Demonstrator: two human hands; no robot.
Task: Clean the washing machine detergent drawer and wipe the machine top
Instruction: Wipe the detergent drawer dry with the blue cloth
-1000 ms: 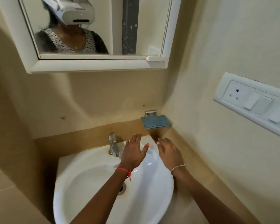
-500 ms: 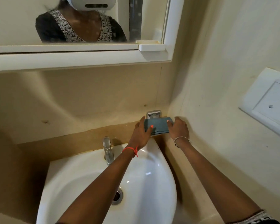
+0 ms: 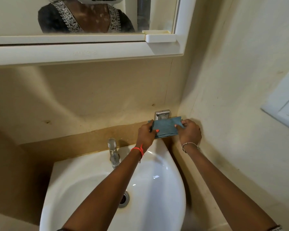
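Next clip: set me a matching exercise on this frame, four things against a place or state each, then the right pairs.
Things:
1 blue cloth
2 tap
3 drain
4 left hand

Places or states:
A red thread at its wrist
B stands on the back rim of the sink
C at the bottom of the sink
D gripped at both ends, just below the metal holder

Pairs: 1-D, 2-B, 3-C, 4-A

Left hand [image 3: 146, 132]: arm stretched forward, knuckles up, thumb and fingers pinching left edge of cloth [image 3: 165, 128]. Right hand [image 3: 190, 131]: arm stretched forward, knuckles up, fingers curled, pinching right edge.
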